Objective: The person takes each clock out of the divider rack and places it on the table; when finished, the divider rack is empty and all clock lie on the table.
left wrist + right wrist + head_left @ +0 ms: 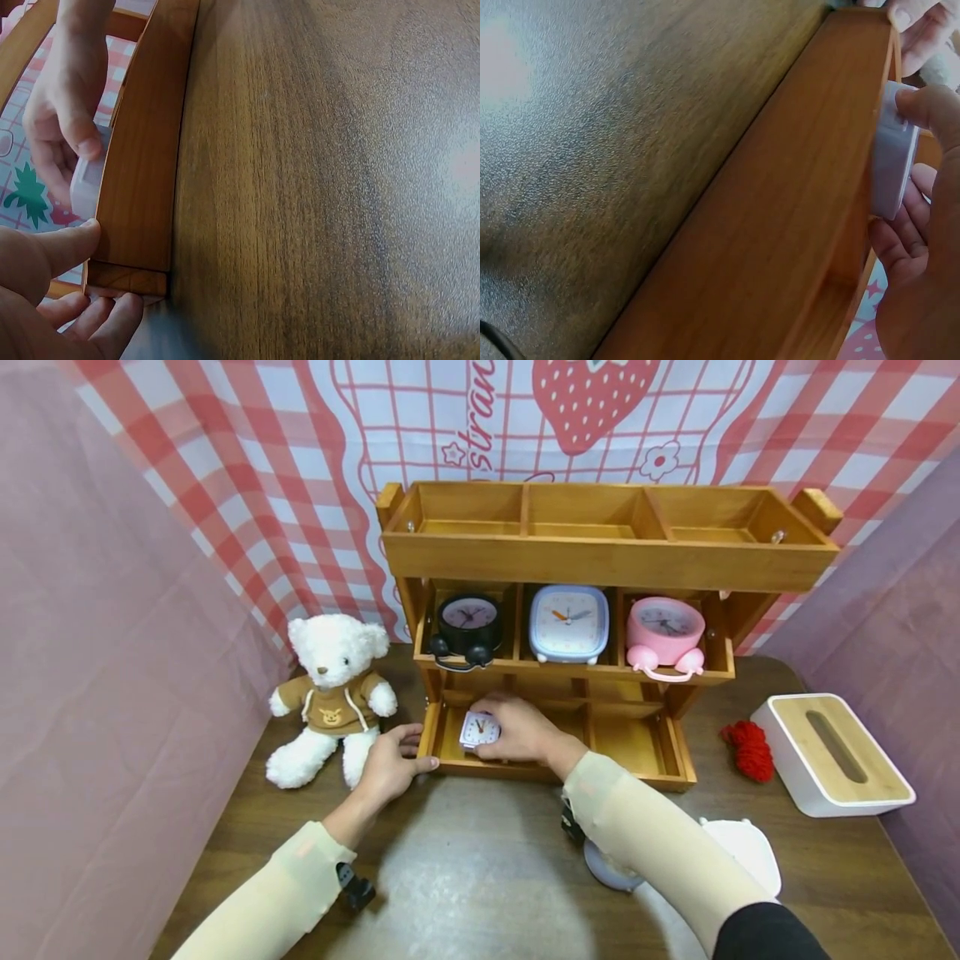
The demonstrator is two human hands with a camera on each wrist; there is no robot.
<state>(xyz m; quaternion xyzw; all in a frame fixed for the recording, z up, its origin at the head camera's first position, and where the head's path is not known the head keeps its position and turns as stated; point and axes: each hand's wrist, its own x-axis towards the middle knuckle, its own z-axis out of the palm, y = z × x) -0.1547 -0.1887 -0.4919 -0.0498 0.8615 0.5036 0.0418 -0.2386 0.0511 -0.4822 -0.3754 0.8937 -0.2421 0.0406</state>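
Note:
My right hand [522, 727] grips a small pale lilac alarm clock [478, 730] by its side, in the left part of the bottom tier of a wooden shelf rack [600, 562]. Its white dial faces up in the head view. Seen from the right wrist, the thumb and fingers hold the clock [892, 154] just behind the tier's front board [780, 165]. The left hand [388, 768] holds the tier's front left corner, thumb on the front board and fingers round the side. In the middle tier stand a black alarm clock [469, 623], a blue square clock [569, 623] and a pink alarm clock [664, 632].
A white teddy bear [330, 710] sits left of the rack. To the right lie red yarn [750, 750], a white tissue box [836, 756] with a wooden lid, and a white clock-like object [742, 852]. A grey round object [611, 870] is partly under the right forearm.

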